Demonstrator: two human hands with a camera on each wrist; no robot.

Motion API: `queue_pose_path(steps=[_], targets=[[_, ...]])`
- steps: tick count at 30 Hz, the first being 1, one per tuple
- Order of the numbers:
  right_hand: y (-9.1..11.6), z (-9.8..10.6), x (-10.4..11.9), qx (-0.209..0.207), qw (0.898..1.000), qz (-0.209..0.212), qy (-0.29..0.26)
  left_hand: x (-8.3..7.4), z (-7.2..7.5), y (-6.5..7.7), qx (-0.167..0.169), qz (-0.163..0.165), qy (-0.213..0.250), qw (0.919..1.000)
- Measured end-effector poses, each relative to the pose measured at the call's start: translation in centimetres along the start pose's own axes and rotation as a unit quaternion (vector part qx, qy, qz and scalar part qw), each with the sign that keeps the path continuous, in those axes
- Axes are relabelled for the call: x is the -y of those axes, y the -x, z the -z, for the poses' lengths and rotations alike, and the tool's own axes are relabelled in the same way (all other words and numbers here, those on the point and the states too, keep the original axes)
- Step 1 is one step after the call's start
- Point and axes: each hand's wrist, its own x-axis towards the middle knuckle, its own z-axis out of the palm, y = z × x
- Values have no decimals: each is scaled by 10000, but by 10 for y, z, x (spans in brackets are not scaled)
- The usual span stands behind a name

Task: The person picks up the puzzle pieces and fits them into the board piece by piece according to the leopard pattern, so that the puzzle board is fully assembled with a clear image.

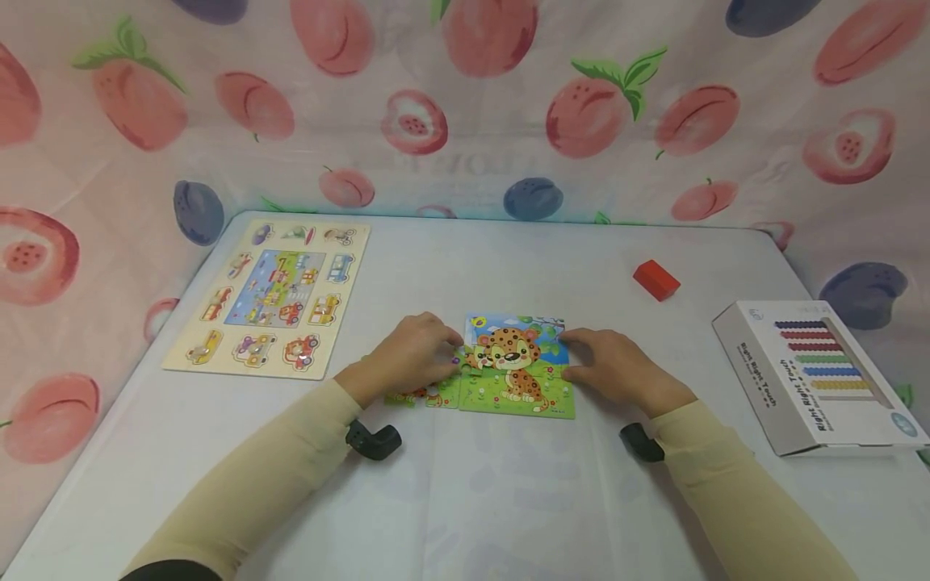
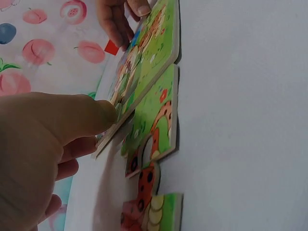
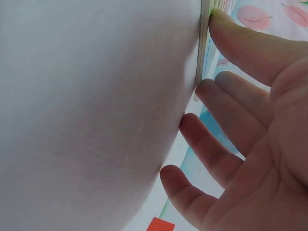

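Observation:
A leopard picture puzzle (image 1: pixel 519 387) lies flat at the middle of the table. My left hand (image 1: pixel 414 355) is at its left edge, thumb and fingers pinching a small puzzle piece (image 1: pixel 477 359) with a little leopard face, which overlaps the picture. Below that hand lie a green puzzle piece (image 2: pixel 161 115) with a spotted tail, against the picture's edge, and another spotted piece (image 2: pixel 154 211); the hand partly hides both in the head view. With fingers spread, my right hand (image 1: pixel 617 367) touches the picture's right edge with thumb and index fingertips.
A wooden vehicle puzzle board (image 1: pixel 330 339) lies at the left back. Towards the right back is a red block (image 1: pixel 656 280). A white box (image 1: pixel 785 379) with colored strips on its front stands at the right edge. A fruit-print curtain (image 1: pixel 472 121) hangs behind the table.

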Motion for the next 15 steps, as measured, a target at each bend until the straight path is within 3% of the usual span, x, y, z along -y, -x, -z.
queue_pose_path(steps=[10,15], targets=[[0,0,0,-23,10000,5,-13,-5,-7,-5,-89,-172,-6,9998],[1,-1,1,-85,10000,50,-11,-8,-10,-5,-77,-92,-19,9999]])
